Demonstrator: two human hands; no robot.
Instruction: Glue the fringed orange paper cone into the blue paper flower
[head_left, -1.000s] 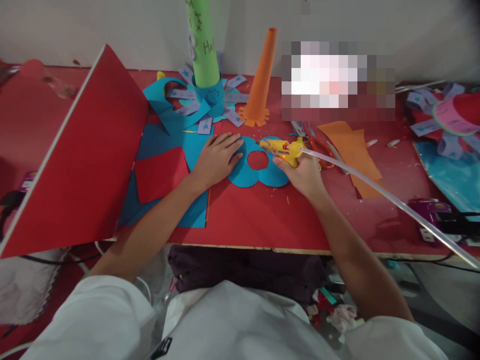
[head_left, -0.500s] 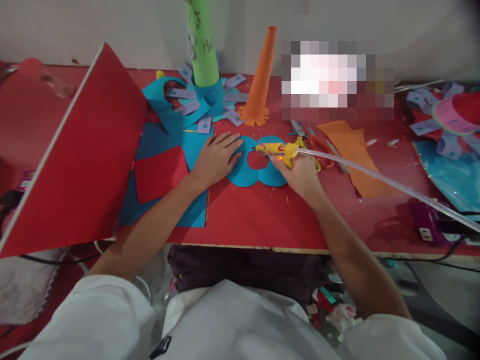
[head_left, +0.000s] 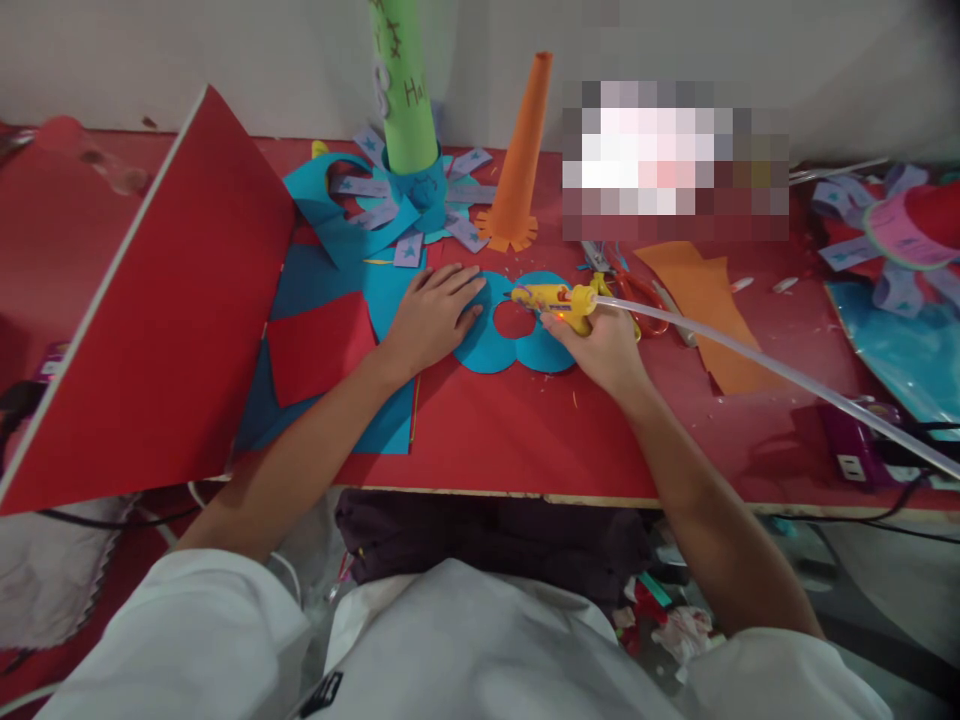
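Observation:
My right hand (head_left: 604, 345) is closed around a yellow hot glue gun (head_left: 551, 298), with a long clear glue stick (head_left: 750, 352) running out of its back to the right. The gun's nozzle points left, over a blue flower-shaped paper cutout (head_left: 480, 350) that has a round hole in its middle. The red table shows through that hole. My left hand (head_left: 431, 315) lies flat with fingers stretched, its fingertips on the left edge of the blue cutout. Whether the nozzle touches the paper, I cannot tell.
Behind the cutout stand an orange paper cone (head_left: 519, 160) and a green paper tube (head_left: 409, 95) in a blue base. A red board (head_left: 180, 320) leans at left, near a red paper piece (head_left: 322, 348). Scissors (head_left: 652, 300) and orange paper (head_left: 709, 310) lie at right.

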